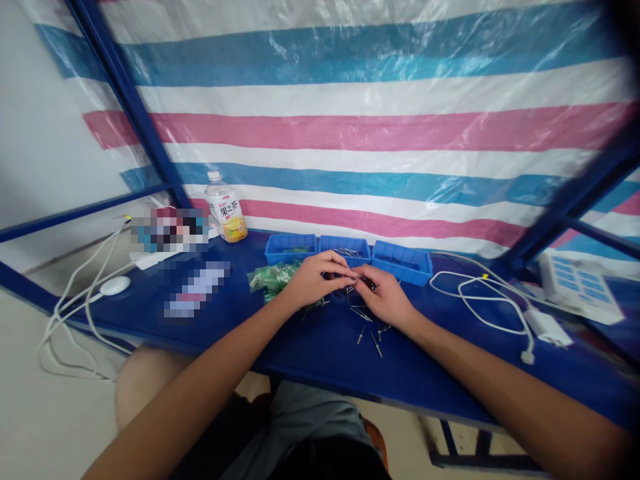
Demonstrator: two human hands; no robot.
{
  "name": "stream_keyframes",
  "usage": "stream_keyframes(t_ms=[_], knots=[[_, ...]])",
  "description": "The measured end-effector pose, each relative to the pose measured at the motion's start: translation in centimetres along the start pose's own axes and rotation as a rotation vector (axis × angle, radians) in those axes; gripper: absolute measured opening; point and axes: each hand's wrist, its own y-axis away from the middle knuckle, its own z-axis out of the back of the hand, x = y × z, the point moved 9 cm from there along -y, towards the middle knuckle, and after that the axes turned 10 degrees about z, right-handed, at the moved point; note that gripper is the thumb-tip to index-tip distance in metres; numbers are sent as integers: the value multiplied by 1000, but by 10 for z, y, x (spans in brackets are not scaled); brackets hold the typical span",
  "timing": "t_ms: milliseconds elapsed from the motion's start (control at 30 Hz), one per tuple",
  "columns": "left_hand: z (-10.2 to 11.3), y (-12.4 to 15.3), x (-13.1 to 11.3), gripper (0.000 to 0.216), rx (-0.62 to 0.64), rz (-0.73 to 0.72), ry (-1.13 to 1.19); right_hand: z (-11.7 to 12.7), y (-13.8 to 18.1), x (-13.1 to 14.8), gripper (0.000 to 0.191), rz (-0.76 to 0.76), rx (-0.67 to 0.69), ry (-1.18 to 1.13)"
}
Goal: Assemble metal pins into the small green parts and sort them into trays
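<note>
My left hand (316, 277) and my right hand (383, 293) meet fingertip to fingertip over the blue table (310, 347). Both are closed in a pinch on something small that I cannot make out. Several thin metal pins (369, 328) lie scattered on the table just under and in front of the hands. A clear bag of small green parts (270, 277) lies beside my left hand.
Three blue bins (347, 252) stand in a row behind the hands. A drink bottle (227, 208) stands at the back left, near a white round device (115, 285) and cables. White cables (493, 300) with an adapter (547, 327) lie at the right, and a white keypad (580, 285) beyond.
</note>
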Motion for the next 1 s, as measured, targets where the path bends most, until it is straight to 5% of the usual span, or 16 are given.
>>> stream_keyframes(t_ms=[367,1000], knots=[[3,0,8,26,-85,105,-37,-3,-1,6,27,-5,28,-25],[5,0,3,25,-74,62,-108,1,-1,-13,33,-96,-17,-123]])
